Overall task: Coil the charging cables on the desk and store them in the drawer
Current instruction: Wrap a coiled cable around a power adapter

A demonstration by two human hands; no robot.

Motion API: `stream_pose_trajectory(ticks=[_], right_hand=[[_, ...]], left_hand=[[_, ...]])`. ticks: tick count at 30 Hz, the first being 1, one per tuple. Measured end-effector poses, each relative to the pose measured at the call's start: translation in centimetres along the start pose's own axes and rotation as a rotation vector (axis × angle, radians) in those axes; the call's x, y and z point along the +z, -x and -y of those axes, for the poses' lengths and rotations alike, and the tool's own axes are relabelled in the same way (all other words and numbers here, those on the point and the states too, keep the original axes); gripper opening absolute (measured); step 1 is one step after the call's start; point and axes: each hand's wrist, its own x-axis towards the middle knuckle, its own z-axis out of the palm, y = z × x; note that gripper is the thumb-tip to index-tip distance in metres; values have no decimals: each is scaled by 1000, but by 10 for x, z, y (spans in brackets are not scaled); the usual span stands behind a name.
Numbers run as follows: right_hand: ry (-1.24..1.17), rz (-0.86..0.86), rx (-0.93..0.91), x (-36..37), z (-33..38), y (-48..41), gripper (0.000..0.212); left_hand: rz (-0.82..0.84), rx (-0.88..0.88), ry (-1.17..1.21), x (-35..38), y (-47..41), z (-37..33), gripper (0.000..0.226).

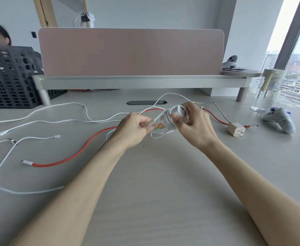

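Your right hand [190, 121] is closed around a small coil of thin white rubber-sheathed charging cable [169, 119], thumb pressed across the turns and fingers curled over the top. It is held just above the pale grey laminate desk [154, 174]. Your left hand [135, 126] is pinched shut on the pale green strain-relief end of that same cable [152, 123], just beside the coil; an orange-tipped connector [160, 125] shows between the two hands.

Handling assessment: this cable is light, limp and smooth. The turns will likely spring open if your thumb lifts, so keep the grip across the bundle, not on a single strand. Take the free end by the stiffer moulded sleeve, as you are doing, not by the soft cord.

Outstanding items lying loose on the desk: a thick red braided cable with a white plug [74, 155], which looks stiffer and will probably want wider loops; a long white cable looped at the left [3, 185]; further white leads with USB plugs [2, 134]. A small cream wall-charger block with metal prongs [235, 129] sits to the right on a grey lead; grip that by the block.

No drawer is visible in this view.
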Motion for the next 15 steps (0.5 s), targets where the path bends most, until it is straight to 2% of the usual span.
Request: stream_pose_trajectory(ticks=[2,4,8,15], right_hand=[[-5,4,-3,0,0,0,17],[-21,11,-3,1,1,1,16],[-64,19,-17,4,6,3,17],[-93,7,-9,1,7,2,19]], left_hand=[[23,1,42,1,2,-3,11],[-30,-11,103,3,2,-2,6],[-109,-43,234,6,1,-1,15],[-190,-16,310,12,5,-3,12]])
